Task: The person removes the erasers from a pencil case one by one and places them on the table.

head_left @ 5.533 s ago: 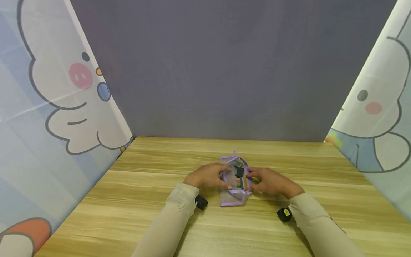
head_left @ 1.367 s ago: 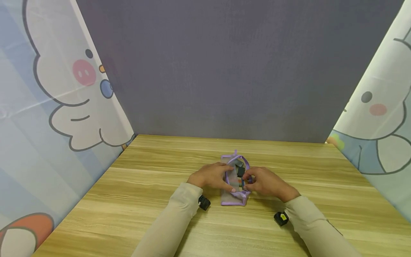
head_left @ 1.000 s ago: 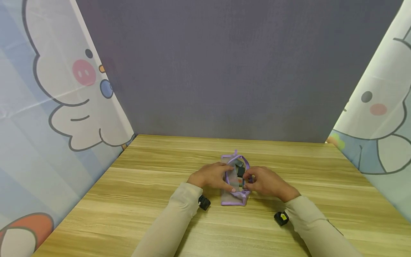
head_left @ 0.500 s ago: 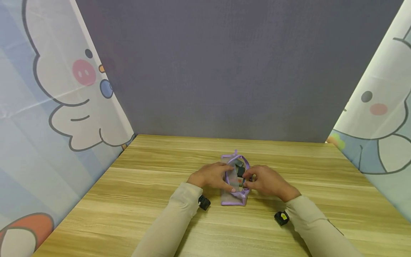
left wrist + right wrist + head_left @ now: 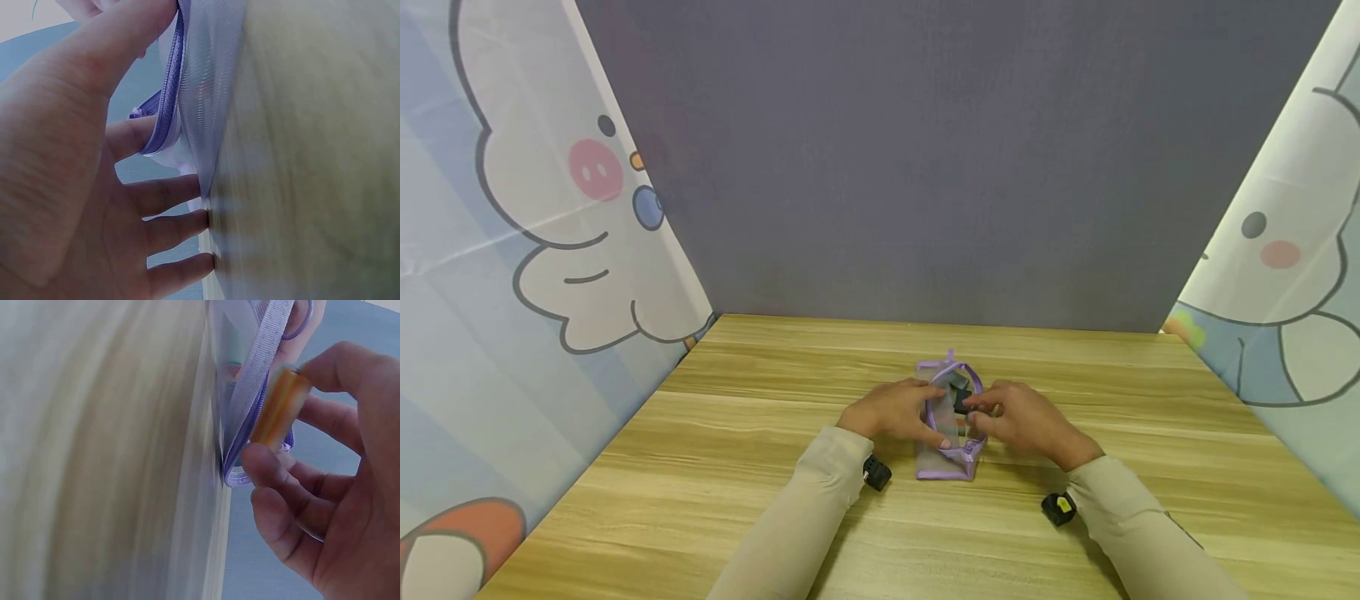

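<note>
A mesh pouch [image 5: 943, 465] with purple trim lies on the table, its zipped mouth facing up and spread apart. My left hand [image 5: 895, 410] holds its left side; thumb and forefinger reach over the purple zip [image 5: 170, 81], tips hidden, while the other fingers touch low on the mesh. At the mouth's right side my right hand [image 5: 1021, 421] pinches a small orange block [image 5: 280, 409] between thumb and fingers, blurred in the right wrist view. Inside the pouch I see a black block [image 5: 962, 402], a grey piece [image 5: 958, 380] and a small reddish piece [image 5: 961, 422].
Around the pouch spreads the wood-grain table [image 5: 760, 400], backed by a grey panel [image 5: 925, 167]. Printed cartoon curtains [image 5: 595, 275] hang on both sides. A black wrist camera [image 5: 877, 473] sits under the left wrist, another [image 5: 1058, 509] under the right.
The orange block lay in the pouch beside a blue one in the oldest frame; now my right hand pinches it. Its fingers have shifted slightly up lately. My left hand stays put.
</note>
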Tool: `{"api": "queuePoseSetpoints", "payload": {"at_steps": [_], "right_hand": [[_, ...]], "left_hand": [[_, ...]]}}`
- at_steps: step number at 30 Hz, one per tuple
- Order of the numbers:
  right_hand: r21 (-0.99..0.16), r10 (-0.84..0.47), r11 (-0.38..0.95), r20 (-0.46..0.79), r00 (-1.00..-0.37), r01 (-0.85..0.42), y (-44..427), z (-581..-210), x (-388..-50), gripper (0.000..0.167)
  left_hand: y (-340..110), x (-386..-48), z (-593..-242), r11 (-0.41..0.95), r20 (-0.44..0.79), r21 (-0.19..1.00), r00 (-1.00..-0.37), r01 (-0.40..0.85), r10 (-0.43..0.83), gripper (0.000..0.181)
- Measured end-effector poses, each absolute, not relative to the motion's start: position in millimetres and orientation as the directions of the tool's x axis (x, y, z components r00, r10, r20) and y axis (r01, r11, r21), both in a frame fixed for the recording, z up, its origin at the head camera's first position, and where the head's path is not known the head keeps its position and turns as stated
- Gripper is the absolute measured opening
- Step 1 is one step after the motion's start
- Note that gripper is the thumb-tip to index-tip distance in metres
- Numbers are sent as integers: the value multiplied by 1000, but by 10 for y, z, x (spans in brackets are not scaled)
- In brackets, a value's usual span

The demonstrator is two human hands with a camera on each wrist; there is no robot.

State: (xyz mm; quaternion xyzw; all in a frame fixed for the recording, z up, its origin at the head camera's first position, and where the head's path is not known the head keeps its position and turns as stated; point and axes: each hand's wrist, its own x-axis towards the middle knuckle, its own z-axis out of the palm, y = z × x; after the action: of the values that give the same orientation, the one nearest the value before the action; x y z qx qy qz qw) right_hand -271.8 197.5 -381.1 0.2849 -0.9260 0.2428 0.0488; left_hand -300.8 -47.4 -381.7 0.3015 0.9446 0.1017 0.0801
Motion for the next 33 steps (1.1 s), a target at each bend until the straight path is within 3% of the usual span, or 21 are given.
{"api": "queuePoseSetpoints", "payload": {"at_steps": [33], "right_hand": [[-429,-490,724,229,-841,-540,1990,-3807,-2733,19]], "left_hand": [[-478,-3013,-3846,788,-65,239,-801,567,596,90]]}}
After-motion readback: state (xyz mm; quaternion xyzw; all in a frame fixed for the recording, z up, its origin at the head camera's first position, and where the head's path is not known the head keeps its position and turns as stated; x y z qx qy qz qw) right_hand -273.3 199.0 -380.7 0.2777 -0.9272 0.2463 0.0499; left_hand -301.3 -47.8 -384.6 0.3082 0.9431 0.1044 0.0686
